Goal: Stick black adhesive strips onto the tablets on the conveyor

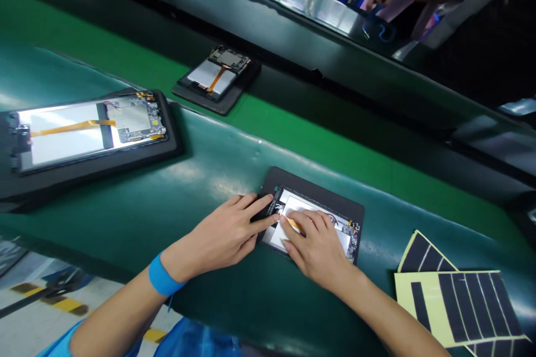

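Head view: the opened tablet [299,203] lies under the fingertips of both hands [230,228] [316,242], close together and unclenched.

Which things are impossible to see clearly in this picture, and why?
In the head view:
Orange strip: partly hidden by the right hand.
Leftmost black pad: cut off by the left edge.
Rear sheet: partly covered by the front sheet.
Far circuit board: markings too small.

The worktop [218,150] looks like smooth, glossy vinyl, while the tablet assembly [298,201] has shiny, metallic-looking panels [278,240] — set over a matt, foam-like pad [318,184]. The strip sheet [434,304] resembles smooth paper — its dark strips [473,301] matt.
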A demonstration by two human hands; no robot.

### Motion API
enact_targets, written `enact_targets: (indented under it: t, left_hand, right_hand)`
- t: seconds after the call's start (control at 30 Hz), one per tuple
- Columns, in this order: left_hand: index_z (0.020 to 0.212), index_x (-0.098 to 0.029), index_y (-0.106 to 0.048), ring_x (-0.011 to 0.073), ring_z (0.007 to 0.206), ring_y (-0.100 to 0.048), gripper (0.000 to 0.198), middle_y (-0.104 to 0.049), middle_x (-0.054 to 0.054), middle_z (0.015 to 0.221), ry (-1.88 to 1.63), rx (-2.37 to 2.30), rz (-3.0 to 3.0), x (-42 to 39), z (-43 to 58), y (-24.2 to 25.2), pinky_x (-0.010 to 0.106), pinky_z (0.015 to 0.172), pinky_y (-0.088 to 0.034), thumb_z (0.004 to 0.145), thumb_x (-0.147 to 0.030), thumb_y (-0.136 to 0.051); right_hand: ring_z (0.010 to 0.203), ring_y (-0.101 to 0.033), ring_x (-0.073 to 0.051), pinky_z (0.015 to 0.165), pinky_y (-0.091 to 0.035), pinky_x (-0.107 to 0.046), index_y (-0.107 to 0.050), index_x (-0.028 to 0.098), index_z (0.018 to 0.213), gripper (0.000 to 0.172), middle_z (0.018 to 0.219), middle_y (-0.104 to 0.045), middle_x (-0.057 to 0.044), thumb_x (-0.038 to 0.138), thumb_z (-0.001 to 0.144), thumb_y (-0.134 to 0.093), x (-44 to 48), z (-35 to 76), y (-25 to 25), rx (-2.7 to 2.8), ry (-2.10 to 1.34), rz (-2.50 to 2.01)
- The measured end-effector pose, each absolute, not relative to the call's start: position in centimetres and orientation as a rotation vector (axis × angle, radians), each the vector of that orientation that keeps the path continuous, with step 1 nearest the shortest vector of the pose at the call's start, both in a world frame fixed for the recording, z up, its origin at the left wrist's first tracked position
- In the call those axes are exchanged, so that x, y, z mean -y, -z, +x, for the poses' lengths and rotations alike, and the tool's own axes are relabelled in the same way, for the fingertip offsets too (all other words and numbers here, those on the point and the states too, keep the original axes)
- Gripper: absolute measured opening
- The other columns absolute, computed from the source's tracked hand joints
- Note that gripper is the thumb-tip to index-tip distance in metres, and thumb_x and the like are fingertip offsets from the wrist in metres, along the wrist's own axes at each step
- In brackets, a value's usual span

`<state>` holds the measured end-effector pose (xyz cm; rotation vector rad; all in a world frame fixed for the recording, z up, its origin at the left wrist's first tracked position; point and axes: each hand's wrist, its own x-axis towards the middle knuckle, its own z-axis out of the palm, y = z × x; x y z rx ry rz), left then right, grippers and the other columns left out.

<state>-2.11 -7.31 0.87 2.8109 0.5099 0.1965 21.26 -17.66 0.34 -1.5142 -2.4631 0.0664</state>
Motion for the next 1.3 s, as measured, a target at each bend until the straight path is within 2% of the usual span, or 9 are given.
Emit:
enact_targets:
  t: [0.33, 0.47, 0.6, 0.7, 0.8, 0.9, 1.03, 1.2, 1.3]
  left_hand:
    - [0.141, -0.030, -0.058, 0.0333, 0.117, -0.060, 0.062, -0.058, 0.012, 0.140, -0.321, -0.569, 2.870, 7.7, -2.1, 0.8, 0.048, 0.091, -0.054, 0.086, -0.005, -0.047]
    - [0.139, -0.037, -0.060, 0.0301, 0.114, -0.063, 0.058, -0.061, 0.007, 0.139, -0.387, -0.591, 2.799, 6.8, -2.0, 1.1, 0.044, 0.089, -0.056, 0.090, -0.010, -0.044]
    - [0.130, -0.030, -0.066, 0.0286, 0.114, -0.065, 0.041, -0.064, 0.008, 0.133, -0.412, -0.682, 2.549, 5.9, -1.1, -0.7, 0.044, 0.092, -0.056, 0.098, -0.021, -0.043]
    - [0.133, -0.029, -0.064, 0.0225, 0.114, -0.064, 0.038, -0.066, 0.006, 0.128, -0.414, -0.582, 2.244, 5.5, -0.2, -2.7, 0.037, 0.098, -0.052, 0.101, -0.024, -0.043]
    - [0.135, -0.030, -0.062, 0.0178, 0.105, -0.065, 0.037, -0.068, 0.004, 0.120, -0.370, -0.436, 1.985, 5.2, 0.4, -3.7, 0.031, 0.094, -0.051, 0.103, -0.025, -0.045]
    - [0.130, -0.025, -0.066, 0.0179, 0.098, -0.065, 0.034, -0.068, 0.006, 0.113, -0.362, -0.371, 1.880, 4.9, 0.4, -3.6, 0.031, 0.089, -0.052, 0.104, -0.029, -0.044]
    - [0.119, -0.020, -0.068, 0.0191, 0.101, -0.064, 0.031, -0.069, 0.008, 0.110, -0.368, -0.297, 1.877, 4.8, 0.3, -3.2, 0.032, 0.093, -0.051, 0.105, -0.028, -0.042]
    - [0.110, -0.018, -0.067, 0.0198, 0.107, -0.063, 0.029, -0.070, 0.008, 0.112, -0.419, -0.260, 1.813, 4.6, 0.3, -3.2, 0.034, 0.100, -0.048, 0.105, -0.023, -0.038]
    - [0.104, -0.017, -0.067, 0.0189, 0.104, -0.063, 0.029, -0.070, 0.007, 0.110, -0.417, -0.247, 1.806, 4.6, 0.2, -2.9, 0.032, 0.098, -0.048, 0.103, -0.020, -0.038]
  right_hand:
    - [0.110, -0.054, -0.029, 0.093, -0.045, -0.046, -0.056, 0.014, 0.135, 0.042, 0.121, -0.066, -0.013, 0.031, 0.097, -0.056, 17.6, 21.0, 0.0, 2.415, -0.149, -1.521]
    - [0.110, -0.056, -0.029, 0.093, -0.047, -0.047, -0.052, 0.016, 0.140, 0.046, 0.124, -0.066, -0.014, 0.033, 0.096, -0.057, 17.3, 21.0, 0.0, 2.393, -0.181, -1.528]
    - [0.110, -0.058, -0.027, 0.092, -0.049, -0.046, -0.052, 0.017, 0.139, 0.043, 0.122, -0.066, -0.013, 0.029, 0.098, -0.054, 17.5, 21.4, 0.0, 2.316, -0.265, -1.480]
    - [0.108, -0.060, -0.025, 0.091, -0.051, -0.043, -0.054, 0.020, 0.137, 0.038, 0.121, -0.066, -0.012, 0.027, 0.099, -0.055, 17.6, 22.2, -0.3, 2.169, -0.361, -1.489]
    - [0.106, -0.063, -0.023, 0.089, -0.053, -0.039, -0.059, 0.023, 0.130, 0.031, 0.117, -0.067, -0.010, 0.024, 0.099, -0.057, 17.0, 23.2, -1.3, 1.983, -0.380, -1.488]
    - [0.104, -0.065, -0.021, 0.088, -0.054, -0.037, -0.065, 0.025, 0.120, 0.022, 0.112, -0.069, -0.008, 0.021, 0.098, -0.059, 15.7, 23.4, -3.2, 1.873, -0.403, -1.454]
    - [0.099, -0.067, -0.020, 0.085, -0.056, -0.036, -0.068, 0.024, 0.111, 0.016, 0.107, -0.069, -0.007, 0.021, 0.098, -0.061, 13.8, 21.8, -5.4, 1.898, -0.495, -1.376]
    - [0.099, -0.065, -0.021, 0.086, -0.054, -0.040, -0.068, 0.024, 0.115, 0.020, 0.109, -0.068, -0.007, 0.020, 0.097, -0.061, 12.0, 19.5, -6.0, 2.025, -0.479, -1.302]
    - [0.099, -0.064, -0.022, 0.085, -0.052, -0.040, -0.067, 0.024, 0.117, 0.022, 0.110, -0.068, -0.007, 0.020, 0.096, -0.062, 11.4, 18.7, -6.0, 2.087, -0.435, -1.281]
